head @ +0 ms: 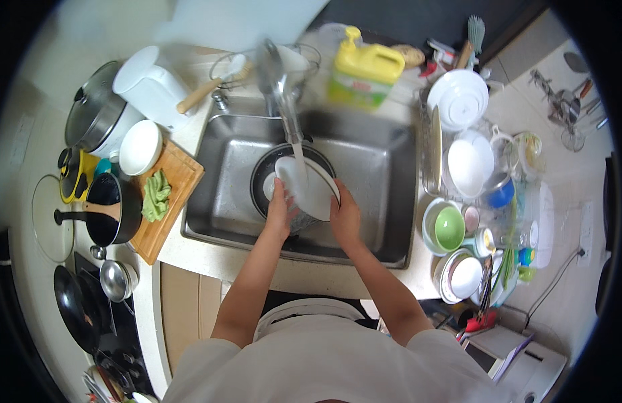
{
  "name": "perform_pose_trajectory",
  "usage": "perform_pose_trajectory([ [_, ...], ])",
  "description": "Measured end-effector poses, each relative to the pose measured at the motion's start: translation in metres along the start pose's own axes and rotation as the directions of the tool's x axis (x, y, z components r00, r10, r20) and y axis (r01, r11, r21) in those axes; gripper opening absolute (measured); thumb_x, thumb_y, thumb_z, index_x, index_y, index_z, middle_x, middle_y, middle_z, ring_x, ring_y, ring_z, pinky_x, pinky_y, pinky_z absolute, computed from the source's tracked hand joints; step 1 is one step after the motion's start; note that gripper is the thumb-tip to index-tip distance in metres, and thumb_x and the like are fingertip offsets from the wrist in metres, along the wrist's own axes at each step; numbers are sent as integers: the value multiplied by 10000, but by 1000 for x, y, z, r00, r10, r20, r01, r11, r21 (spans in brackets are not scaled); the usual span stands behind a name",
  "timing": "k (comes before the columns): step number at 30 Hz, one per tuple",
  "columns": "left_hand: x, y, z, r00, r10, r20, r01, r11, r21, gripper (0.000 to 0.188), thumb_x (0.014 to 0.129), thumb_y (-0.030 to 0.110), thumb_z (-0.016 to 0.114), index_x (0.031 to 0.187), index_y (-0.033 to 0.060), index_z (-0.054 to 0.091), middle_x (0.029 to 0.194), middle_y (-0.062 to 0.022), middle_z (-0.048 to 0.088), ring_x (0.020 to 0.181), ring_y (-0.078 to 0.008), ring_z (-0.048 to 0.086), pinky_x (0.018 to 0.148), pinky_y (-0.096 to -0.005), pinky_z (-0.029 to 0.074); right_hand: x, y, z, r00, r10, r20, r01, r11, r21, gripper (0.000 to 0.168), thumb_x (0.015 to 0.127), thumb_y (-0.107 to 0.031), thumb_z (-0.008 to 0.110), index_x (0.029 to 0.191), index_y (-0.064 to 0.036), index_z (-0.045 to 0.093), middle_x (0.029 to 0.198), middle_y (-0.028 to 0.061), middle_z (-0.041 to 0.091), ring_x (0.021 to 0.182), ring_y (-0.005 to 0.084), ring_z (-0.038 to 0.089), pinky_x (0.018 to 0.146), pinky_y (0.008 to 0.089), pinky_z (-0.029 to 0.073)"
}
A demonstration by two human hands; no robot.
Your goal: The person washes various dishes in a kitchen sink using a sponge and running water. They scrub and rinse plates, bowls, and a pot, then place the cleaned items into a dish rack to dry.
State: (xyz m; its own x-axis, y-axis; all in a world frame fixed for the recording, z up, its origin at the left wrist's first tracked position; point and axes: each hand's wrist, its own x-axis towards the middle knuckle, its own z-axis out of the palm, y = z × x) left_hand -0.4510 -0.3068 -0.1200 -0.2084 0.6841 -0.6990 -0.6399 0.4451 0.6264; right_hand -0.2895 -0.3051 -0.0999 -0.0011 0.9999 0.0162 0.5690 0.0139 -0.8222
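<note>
Under the running faucet (291,121) I hold a white bowl (311,194) tilted over the stainless steel sink (371,161). Water falls onto the bowl. My left hand (280,209) is at its left edge, with the fingers partly hidden behind it. On the opposite side, my right hand (346,216) grips the rim. Below the bowl, a dark round pan (260,163) sits in the sink, and another small white piece (269,186) shows inside it. The bowl hides much of the pan.
Left of the sink, a wooden cutting board (177,189) carries a green cloth (156,196) and a white bowl (140,147). A black saucepan (114,209) stands beside it. Behind the sink is a yellow jug (369,63). Dishes crowd the right, including a green bowl (449,229).
</note>
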Motion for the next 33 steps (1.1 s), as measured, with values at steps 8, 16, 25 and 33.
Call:
perform_pose_trajectory([
  [8, -31, 41, 30, 956, 51, 289, -11, 990, -140, 322, 857, 201, 665, 1108, 22, 572, 996, -76, 650, 884, -182, 654, 755, -310, 548, 8, -26, -12, 872, -481, 85, 484, 824, -296, 636, 699, 97, 566, 1278, -162, 518, 1243, 155, 534, 1060, 386, 554, 857, 429, 491],
  [16, -41, 33, 18, 915, 80, 395, -77, 997, -24, 368, 838, 139, 662, 1174, 26, 564, 1070, -81, 636, 934, -178, 641, 773, -311, 538, 14, -33, -37, 820, -497, 284, 466, 868, 171, 477, 859, -11, 540, 1323, -102, 478, 1324, 177, 480, 1189, 323, 489, 990, 401, 409],
  [25, -46, 20, 33, 837, 195, 511, -298, 946, 129, 442, 794, 124, 696, 1199, 14, 560, 1087, -55, 622, 988, -163, 597, 867, -291, 469, 62, -66, -21, 468, -787, 401, 803, 568, 178, 284, 931, -161, 520, 1202, -122, 596, 1227, 87, 582, 1184, 267, 511, 1003, 341, 393],
  [33, -73, 35, 28, 899, 37, 436, -131, 974, 187, 459, 785, 84, 698, 1202, -18, 538, 1092, -104, 629, 1011, -202, 611, 895, -325, 486, 145, -34, 5, 676, -40, 736, -138, 974, 179, 313, 934, -300, 518, 1183, -148, 632, 1135, 42, 629, 1049, 146, 566, 926, 284, 423],
])
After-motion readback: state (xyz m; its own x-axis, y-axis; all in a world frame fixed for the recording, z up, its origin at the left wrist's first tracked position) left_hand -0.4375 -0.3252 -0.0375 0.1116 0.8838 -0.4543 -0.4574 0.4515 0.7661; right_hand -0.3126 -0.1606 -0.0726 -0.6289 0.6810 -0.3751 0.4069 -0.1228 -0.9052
